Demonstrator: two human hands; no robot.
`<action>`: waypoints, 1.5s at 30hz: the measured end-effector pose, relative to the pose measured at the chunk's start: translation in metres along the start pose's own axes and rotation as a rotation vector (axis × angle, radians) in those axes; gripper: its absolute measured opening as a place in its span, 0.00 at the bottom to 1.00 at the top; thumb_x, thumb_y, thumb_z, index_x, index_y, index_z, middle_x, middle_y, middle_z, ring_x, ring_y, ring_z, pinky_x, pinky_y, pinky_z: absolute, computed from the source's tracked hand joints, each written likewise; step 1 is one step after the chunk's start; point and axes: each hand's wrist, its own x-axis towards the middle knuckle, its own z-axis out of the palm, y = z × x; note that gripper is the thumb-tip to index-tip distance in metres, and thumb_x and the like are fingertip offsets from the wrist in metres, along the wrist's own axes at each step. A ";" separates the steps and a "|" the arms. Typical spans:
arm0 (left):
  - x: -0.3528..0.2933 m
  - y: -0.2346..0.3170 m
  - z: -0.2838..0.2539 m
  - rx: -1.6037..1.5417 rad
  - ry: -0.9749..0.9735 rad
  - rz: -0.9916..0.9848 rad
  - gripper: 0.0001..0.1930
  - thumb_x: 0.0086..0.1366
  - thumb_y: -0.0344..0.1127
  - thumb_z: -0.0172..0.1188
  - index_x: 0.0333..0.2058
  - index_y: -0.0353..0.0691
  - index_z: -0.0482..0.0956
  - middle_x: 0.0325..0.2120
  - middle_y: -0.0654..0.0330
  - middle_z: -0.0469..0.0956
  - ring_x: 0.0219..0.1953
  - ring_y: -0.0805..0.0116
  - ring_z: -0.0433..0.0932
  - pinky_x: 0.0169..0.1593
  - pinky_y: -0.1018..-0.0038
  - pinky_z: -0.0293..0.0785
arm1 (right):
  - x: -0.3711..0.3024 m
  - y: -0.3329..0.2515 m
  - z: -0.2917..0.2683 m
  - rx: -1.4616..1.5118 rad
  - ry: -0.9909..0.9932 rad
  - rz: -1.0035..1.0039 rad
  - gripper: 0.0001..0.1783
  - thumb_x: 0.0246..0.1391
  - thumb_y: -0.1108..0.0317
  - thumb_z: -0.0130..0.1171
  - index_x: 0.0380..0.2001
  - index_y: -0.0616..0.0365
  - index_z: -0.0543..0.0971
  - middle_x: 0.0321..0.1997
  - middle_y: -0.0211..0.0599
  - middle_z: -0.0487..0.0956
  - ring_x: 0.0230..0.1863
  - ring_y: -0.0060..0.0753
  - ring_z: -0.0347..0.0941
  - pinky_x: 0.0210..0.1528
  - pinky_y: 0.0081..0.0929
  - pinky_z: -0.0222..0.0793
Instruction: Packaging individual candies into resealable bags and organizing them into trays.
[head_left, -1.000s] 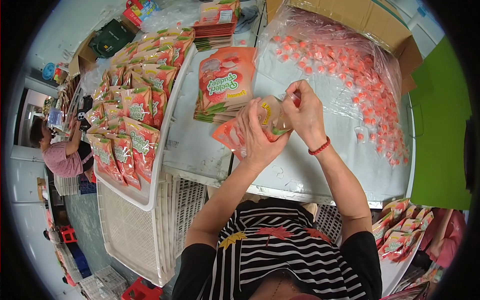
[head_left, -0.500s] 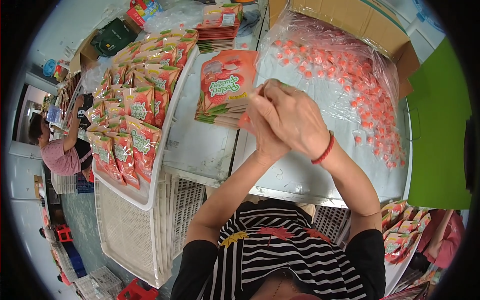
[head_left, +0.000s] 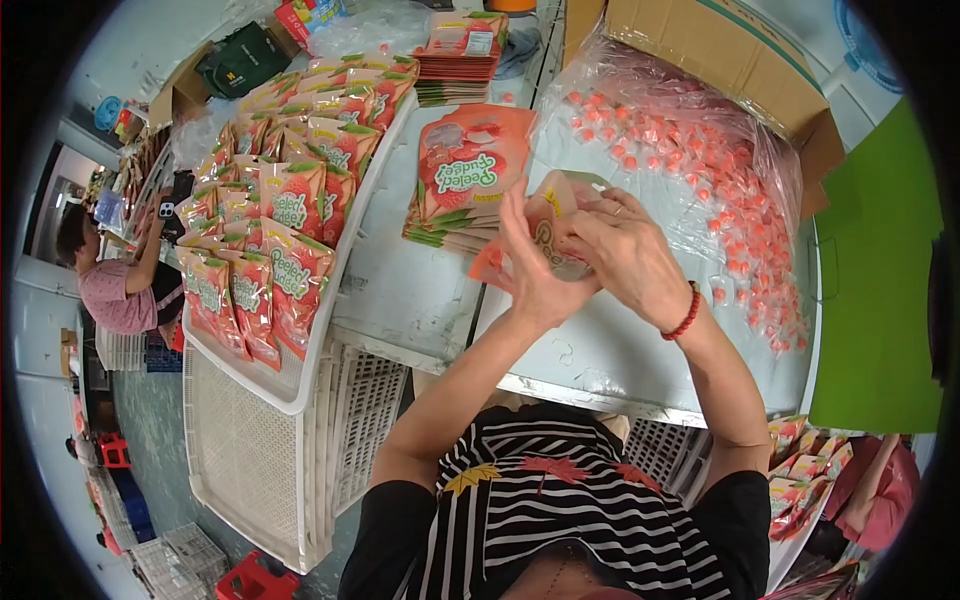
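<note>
Above the table's front part I hold a pink candy pouch point(head_left: 552, 207) between my two hands. My left hand point(head_left: 538, 275) cups it from the left with the fingers upright, and its lower corner sticks out beside the wrist. The fingers of my right hand point(head_left: 632, 252) are bent over the pouch's right side, gripping it near the top edge. Whether anything is inside the pouch I cannot see. Just left of my hands lies a stack of flat printed pouches point(head_left: 468, 165). Small wrapped pink candies point(head_left: 735, 235) are spread to the right.
Filled pouches stand in rows in a white tray point(head_left: 345, 270) at the left, above stacked crates point(head_left: 250, 450). A taller pile of pouches point(head_left: 462, 60) lies at the back. Behind the candies is a cardboard box point(head_left: 720, 50). Other people point(head_left: 125, 280) are at left and lower right.
My hands, pressed together before, have moved apart a little, and the pouch between them now shows. The view has shifted slightly.
</note>
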 end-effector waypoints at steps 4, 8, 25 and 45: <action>0.011 0.004 -0.046 -0.507 -0.108 -0.328 0.58 0.41 0.32 0.73 0.63 0.39 0.38 0.63 0.49 0.47 0.55 0.58 0.62 0.54 0.64 0.65 | 0.005 -0.012 -0.024 0.017 0.100 -0.071 0.14 0.47 0.72 0.62 0.39 0.58 0.74 0.28 0.37 0.78 0.40 0.45 0.74 0.48 0.34 0.68; 0.031 0.000 -0.067 -0.226 -0.497 -0.394 0.22 0.58 0.35 0.62 0.50 0.32 0.70 0.33 0.58 0.76 0.31 0.77 0.71 0.34 0.78 0.70 | 0.007 -0.028 -0.034 0.166 0.041 -0.049 0.22 0.47 0.70 0.63 0.47 0.57 0.70 0.29 0.37 0.80 0.38 0.44 0.76 0.41 0.31 0.71; 0.009 0.017 -0.072 -0.271 -0.181 -0.384 0.13 0.68 0.37 0.51 0.37 0.33 0.79 0.16 0.67 0.73 0.20 0.83 0.67 0.25 0.81 0.65 | -0.006 -0.033 -0.028 -0.023 -0.055 -0.131 0.11 0.40 0.67 0.66 0.23 0.61 0.75 0.25 0.42 0.77 0.29 0.44 0.74 0.41 0.35 0.67; 0.007 0.034 -0.100 -0.531 -0.296 -0.548 0.12 0.65 0.33 0.54 0.41 0.30 0.77 0.25 0.63 0.79 0.25 0.83 0.73 0.25 0.85 0.72 | -0.004 -0.038 -0.041 0.014 -0.153 0.046 0.13 0.39 0.68 0.68 0.23 0.62 0.73 0.26 0.40 0.77 0.25 0.41 0.76 0.27 0.28 0.70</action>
